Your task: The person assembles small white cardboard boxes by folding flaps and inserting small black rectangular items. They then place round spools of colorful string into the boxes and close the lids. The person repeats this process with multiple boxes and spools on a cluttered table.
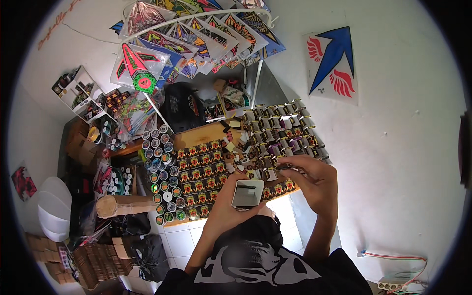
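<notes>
My left hand [222, 203] is wrapped round a small box [246, 194] with a pale grey inside. A short dark strip shows within it near its far side. To the right, my right hand [314, 179] has thumb and forefinger brought together over the near rows of open boxes [268, 148]. Something small and dark seems to be at those fingertips, too small to name. Beyond my left hand, closed dark boxes [200, 169] with red and gold emblems stand in rows on the wooden table [192, 135].
Spools with round labelled tops [168, 195] line the table's left edge. Small paper scraps [237, 156] lie between the box groups. Kites in clear sleeves [196, 44] hang from a white rack behind. Cardboard stacks [101, 264] and a black bag [153, 258] sit at lower left.
</notes>
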### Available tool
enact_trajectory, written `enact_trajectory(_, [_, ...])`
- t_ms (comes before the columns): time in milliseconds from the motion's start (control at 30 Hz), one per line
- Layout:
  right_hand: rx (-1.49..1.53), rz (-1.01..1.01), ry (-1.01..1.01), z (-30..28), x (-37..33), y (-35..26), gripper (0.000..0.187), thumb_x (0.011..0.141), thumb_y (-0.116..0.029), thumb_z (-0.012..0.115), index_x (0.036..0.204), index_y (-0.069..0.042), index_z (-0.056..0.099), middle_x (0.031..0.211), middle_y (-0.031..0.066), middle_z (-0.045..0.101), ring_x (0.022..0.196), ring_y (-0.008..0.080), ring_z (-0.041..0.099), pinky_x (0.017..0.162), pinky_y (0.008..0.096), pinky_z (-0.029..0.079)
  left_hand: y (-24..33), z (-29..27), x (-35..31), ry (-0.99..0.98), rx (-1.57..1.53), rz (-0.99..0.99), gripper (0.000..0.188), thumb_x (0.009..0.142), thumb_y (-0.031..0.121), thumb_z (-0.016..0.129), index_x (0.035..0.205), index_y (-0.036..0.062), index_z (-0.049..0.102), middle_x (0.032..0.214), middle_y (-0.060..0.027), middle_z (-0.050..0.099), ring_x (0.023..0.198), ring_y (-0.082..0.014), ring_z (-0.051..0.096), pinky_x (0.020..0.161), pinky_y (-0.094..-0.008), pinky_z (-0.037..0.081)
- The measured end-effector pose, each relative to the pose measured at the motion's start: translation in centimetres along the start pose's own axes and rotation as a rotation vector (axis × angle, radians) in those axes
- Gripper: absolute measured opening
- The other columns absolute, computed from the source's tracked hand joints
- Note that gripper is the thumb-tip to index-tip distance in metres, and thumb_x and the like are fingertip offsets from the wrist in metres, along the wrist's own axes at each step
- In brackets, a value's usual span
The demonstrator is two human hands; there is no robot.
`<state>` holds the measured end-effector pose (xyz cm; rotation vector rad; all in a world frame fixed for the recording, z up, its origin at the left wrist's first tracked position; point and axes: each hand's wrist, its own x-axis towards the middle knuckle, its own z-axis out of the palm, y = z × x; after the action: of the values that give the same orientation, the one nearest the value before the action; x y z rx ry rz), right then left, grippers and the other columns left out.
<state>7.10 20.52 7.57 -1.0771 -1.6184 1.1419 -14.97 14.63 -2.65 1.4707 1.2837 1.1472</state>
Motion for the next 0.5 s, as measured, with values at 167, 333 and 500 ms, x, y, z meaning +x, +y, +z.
enact_trajectory(167, [-0.135,-0.210,-0.033,1.9,-0.2,-0.7,0.030,0.091,0.006,0.078,0.120,-0.003,0.081,0.116,0.0123,0.081,0.099,0.0203,0.078,0.084,0.0334,0.061,1.8,-0.5,0.2,0.035,0.009,0.011,0.070,0.076,0.019,0.099,0.130,0.0073,0.056,0.115,-0.0099,0.071,0.105,-0.0191,0.071,0.090,-0.0367,0.058])
enact_trajectory(333, [-0.176,-0.151,-0.166,2.2,-0.4,-1.3,0.024,0.090,0.001,0.080,0.114,-0.005,0.081,0.113,0.0086,0.080,0.102,0.0235,0.077,0.086,0.0363,0.060,3.0,-0.9,0.7,0.118,0.058,0.135,0.069,0.076,0.015,0.097,0.130,0.0068,0.056,0.114,-0.0107,0.070,0.104,-0.0218,0.071,0.090,-0.0374,0.057])
enact_trajectory(500, [-0.443,-0.324,-0.178,3.0,0.4,-2.0,0.021,0.089,-0.002,0.079,0.107,-0.011,0.083,0.105,0.0028,0.078,0.120,0.0255,0.071,0.113,0.0522,0.047,3.1,-1.0,1.1,0.161,0.113,0.179,0.071,0.073,0.016,0.098,0.131,0.0044,0.057,0.119,-0.0149,0.066,0.106,-0.0310,0.071,0.094,-0.0414,0.057])
